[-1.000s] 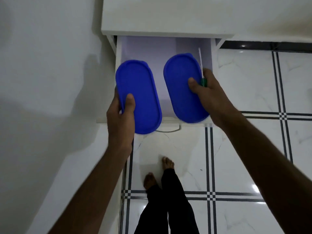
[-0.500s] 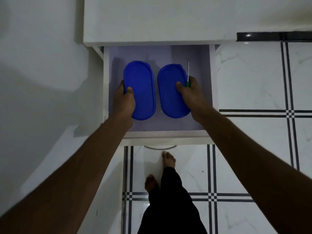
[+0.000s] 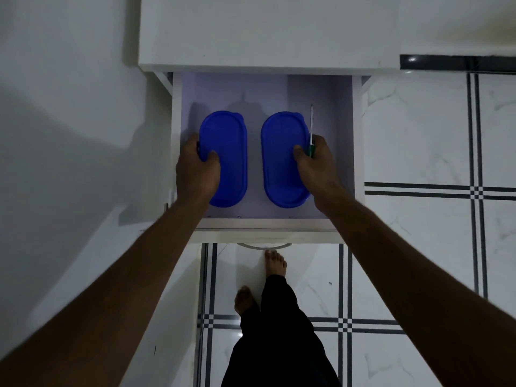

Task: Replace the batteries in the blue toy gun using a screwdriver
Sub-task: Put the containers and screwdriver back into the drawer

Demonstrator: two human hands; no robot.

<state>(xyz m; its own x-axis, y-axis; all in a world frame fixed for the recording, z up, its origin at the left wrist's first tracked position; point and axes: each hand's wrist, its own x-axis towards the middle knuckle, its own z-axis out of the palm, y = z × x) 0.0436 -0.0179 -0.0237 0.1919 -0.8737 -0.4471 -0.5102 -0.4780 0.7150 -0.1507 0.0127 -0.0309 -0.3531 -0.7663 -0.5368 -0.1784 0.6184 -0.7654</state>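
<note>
Fingers (image 3: 300, 152) grip green-handled screwdriver (image 3: 310, 135), blue container (image 3: 283, 160).

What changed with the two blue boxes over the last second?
Both blue-lidded boxes, left and right, went from above the drawer front down into the open drawer, side by side. No change in hold: left hand on its box, right hand with box and green-handled screwdriver.
</note>
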